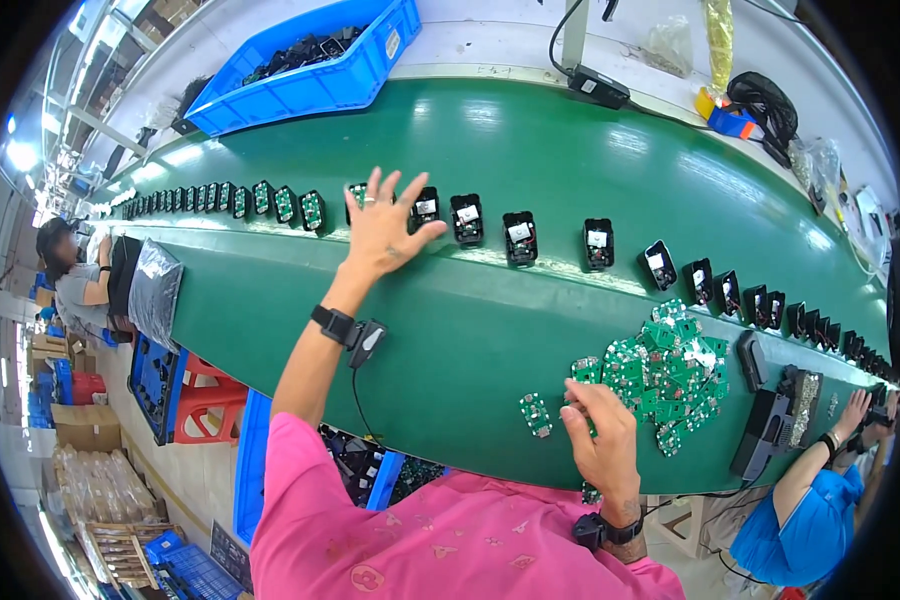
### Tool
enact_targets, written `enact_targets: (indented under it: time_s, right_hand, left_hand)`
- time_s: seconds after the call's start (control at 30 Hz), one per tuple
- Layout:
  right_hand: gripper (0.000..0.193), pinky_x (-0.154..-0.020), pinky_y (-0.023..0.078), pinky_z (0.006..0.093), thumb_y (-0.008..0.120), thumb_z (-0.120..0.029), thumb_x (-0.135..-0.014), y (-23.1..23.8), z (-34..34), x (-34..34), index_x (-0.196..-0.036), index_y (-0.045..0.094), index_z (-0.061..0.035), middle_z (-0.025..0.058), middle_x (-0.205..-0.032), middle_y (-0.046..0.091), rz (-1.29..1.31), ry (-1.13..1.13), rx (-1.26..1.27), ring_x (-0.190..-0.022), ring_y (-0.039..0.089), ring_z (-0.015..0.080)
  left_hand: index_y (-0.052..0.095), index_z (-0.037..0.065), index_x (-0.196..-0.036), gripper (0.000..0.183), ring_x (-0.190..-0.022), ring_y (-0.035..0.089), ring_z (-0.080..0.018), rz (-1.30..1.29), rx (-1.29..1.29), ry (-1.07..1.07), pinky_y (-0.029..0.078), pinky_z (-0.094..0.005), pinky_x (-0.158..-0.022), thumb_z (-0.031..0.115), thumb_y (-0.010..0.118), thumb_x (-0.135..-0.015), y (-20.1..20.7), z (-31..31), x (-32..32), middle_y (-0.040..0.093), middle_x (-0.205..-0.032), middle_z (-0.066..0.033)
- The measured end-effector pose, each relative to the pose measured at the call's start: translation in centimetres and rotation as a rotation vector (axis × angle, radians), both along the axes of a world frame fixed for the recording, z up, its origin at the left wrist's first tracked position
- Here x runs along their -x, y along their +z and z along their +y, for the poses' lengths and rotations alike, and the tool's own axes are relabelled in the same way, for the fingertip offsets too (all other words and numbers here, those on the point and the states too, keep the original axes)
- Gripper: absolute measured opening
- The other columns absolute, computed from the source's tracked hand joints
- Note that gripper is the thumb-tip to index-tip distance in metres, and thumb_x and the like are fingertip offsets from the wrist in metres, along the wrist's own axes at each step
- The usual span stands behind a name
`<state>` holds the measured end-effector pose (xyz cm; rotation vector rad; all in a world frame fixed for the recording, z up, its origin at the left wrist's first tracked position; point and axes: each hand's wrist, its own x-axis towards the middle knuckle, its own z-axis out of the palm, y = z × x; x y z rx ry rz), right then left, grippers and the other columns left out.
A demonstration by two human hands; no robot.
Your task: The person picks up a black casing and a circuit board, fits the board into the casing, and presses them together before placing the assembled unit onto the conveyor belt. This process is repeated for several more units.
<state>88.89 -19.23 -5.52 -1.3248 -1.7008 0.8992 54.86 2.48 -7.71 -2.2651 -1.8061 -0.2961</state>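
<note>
My left hand reaches over a row of black plastic housings, its fingers spread and nothing held. It partly covers one housing with a green circuit board in it and another black housing with a white part inside. My right hand is low over the near side of the bench, left of a pile of green circuit boards. Its fingers curl round a green circuit board, mostly hidden by thumb and palm. A loose circuit board lies just left of it.
Housings run on along the green bench to both sides. At the back stands a blue crate of black parts. A black device lies right of the pile. Co-workers sit at far left and right. Blue bins stand below.
</note>
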Motion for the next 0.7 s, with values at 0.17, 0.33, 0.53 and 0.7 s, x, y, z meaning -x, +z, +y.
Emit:
enact_targets:
  time_s: [0.17, 0.33, 0.53, 0.7]
  right_hand:
    - [0.030, -0.071, 0.053, 0.0353, 0.067, -0.001, -0.086, 0.0, 0.0, 0.6, -0.115, 0.065, 0.0015, 0.0147, -0.096, 0.067, -0.023, 0.085, -0.115, -0.079, 0.066, 0.0253]
    - [0.026, -0.072, 0.053, 0.0361, 0.068, -0.003, -0.086, -0.8, -0.8, 0.1, -0.112, 0.066, 0.0013, 0.0144, -0.095, 0.068, -0.027, 0.041, -0.074, -0.080, 0.066, 0.0261]
    - [0.011, -0.069, 0.050, 0.0304, 0.059, -0.005, -0.093, -1.7, -1.9, -5.8, -0.095, 0.067, 0.0027, 0.0122, -0.085, 0.068, -0.125, -0.438, -0.317, -0.074, 0.064, 0.0213]
    - [0.019, -0.060, 0.041, 0.0227, 0.052, -0.009, -0.101, -1.9, -4.1, -10.6, -0.091, 0.062, 0.0044, 0.0057, -0.081, 0.062, 0.068, -0.925, -0.350, -0.066, 0.052, 0.0098]
  left_hand:
    - [0.040, 0.021, -0.150, 0.096, -0.136, 0.038, -0.0363, 0.004, -0.001, -0.064, 0.020, -0.0634, -0.110, 0.076, 0.062, -0.074, -1.2, -1.0, -2.2, 0.046, -0.143, -0.0170]
    - [0.041, 0.020, -0.149, 0.096, -0.131, 0.043, -0.0335, -0.001, -0.081, -0.092, 0.023, -0.0611, -0.107, 0.074, 0.064, -0.074, -2.2, -1.6, -2.7, 0.049, -0.136, -0.0161]
    - [0.043, 0.017, -0.146, 0.086, -0.126, 0.048, -0.0362, 0.051, -0.059, -0.093, 0.031, -0.0594, -0.104, 0.065, 0.065, -0.079, -1.3, -1.1, -4.2, 0.057, -0.131, -0.0138]
    - [0.039, 0.024, -0.151, 0.083, -0.133, 0.044, -0.0304, 0.095, -0.097, -0.096, 0.028, -0.0582, -0.106, 0.067, 0.060, -0.083, -2.7, 1.0, -1.3, 0.051, -0.141, -0.0100]
